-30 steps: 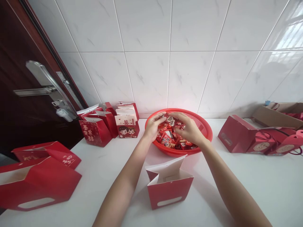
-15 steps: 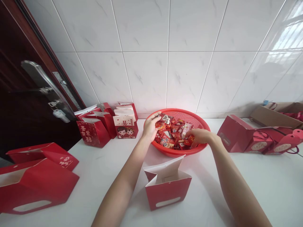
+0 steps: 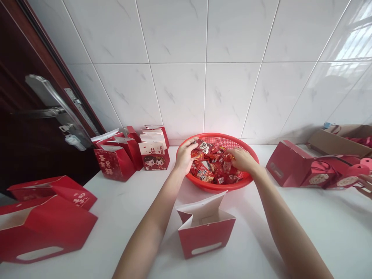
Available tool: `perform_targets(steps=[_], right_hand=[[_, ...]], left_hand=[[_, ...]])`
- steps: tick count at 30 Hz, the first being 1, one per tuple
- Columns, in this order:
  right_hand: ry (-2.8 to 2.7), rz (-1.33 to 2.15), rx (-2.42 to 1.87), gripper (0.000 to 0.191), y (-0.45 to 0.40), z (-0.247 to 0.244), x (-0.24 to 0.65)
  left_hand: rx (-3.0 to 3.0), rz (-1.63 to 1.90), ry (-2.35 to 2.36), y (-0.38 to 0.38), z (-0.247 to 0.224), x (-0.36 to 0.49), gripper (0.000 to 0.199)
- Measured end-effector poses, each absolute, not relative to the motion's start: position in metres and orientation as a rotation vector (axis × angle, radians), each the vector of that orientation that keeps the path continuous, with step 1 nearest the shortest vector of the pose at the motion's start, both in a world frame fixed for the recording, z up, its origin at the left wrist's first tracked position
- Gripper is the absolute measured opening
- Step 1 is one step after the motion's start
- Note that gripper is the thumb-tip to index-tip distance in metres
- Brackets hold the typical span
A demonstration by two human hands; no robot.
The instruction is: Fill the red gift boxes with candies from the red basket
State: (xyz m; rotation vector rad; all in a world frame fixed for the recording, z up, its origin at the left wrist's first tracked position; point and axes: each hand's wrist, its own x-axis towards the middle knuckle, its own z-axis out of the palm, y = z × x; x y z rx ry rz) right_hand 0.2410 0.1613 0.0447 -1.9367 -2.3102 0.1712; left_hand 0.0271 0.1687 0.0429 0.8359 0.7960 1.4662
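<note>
A red plastic basket (image 3: pixel 216 189) near the wall holds many red-wrapped candies (image 3: pixel 205 172). At its left side, my left hand (image 3: pixel 185 157) is closed on a dark red candy packet (image 3: pixel 204 146) with pale lettering, held above the pile. My right hand (image 3: pixel 243 159) reaches over the right rim, its fingers bent and pinched at a red wrapped candy (image 3: pixel 229 157); the fingertips are partly hidden among the wrappers. Between my forearms, in front of the basket, stands an open red paper gift box (image 3: pixel 207 236) with a white inside.
Several red gift boxes (image 3: pixel 116 162) stand at the left by the door (image 3: pixel 17 116), with larger ones (image 3: pixel 49 228) nearer. On the right are pink-red boxes (image 3: pixel 293 166) and a cardboard carton (image 3: pixel 328 139). Another person's hand (image 3: pixel 365 186) touches the boxes at the right edge.
My right hand has moved up and left within the basket, onto other candies. My left hand keeps its packet almost still. Another person's hand has appeared at the right edge.
</note>
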Motion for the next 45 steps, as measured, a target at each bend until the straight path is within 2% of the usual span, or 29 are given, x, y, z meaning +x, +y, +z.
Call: perform_targets(steps=[2, 7, 15, 23, 28, 32, 35, 38, 39, 43, 45], right_hand=[[-2.33, 0.175, -1.87, 0.049, 0.161, 0.045, 0.239], [-2.669, 0.769, -1.636, 0.016, 0.149, 0.048, 0.223], [-2.716, 0.775, -1.874, 0.014, 0.138, 0.051, 0.21], [-2.641, 0.829, -1.824, 0.003, 0.141, 0.052, 0.213], [-2.574, 0.805, -1.595, 0.017, 0.15, 0.051, 0.225], [-2.476, 0.662, -1.635, 0.024, 0.157, 0.051, 0.24], [-2.409, 0.464, -1.767, 0.019, 0.159, 0.051, 0.247], [-2.359, 0.329, -1.896, 0.004, 0.161, 0.048, 0.25], [-2.345, 0.313, -1.921, 0.006, 0.162, 0.046, 0.25], [-2.326, 0.33, -1.912, 0.037, 0.165, 0.041, 0.249], [-2.31, 0.356, -1.896, 0.041, 0.166, 0.04, 0.25]], left_hand=[[0.856, 1.463, 0.8, 0.169, 0.042, 0.027, 0.026], [0.886, 1.466, 0.823, 0.168, 0.041, 0.027, 0.025], [0.923, 1.491, 0.823, 0.166, 0.041, 0.028, 0.027], [0.931, 1.49, 0.818, 0.166, 0.041, 0.028, 0.034], [0.894, 1.497, 0.8, 0.166, 0.043, 0.029, 0.032], [0.908, 1.505, 0.789, 0.165, 0.043, 0.029, 0.032], [0.926, 1.508, 0.797, 0.164, 0.043, 0.029, 0.031], [0.937, 1.502, 0.806, 0.164, 0.042, 0.028, 0.031], [0.937, 1.499, 0.806, 0.165, 0.042, 0.028, 0.032], [0.928, 1.489, 0.803, 0.166, 0.042, 0.028, 0.034], [0.923, 1.488, 0.8, 0.166, 0.042, 0.028, 0.033]])
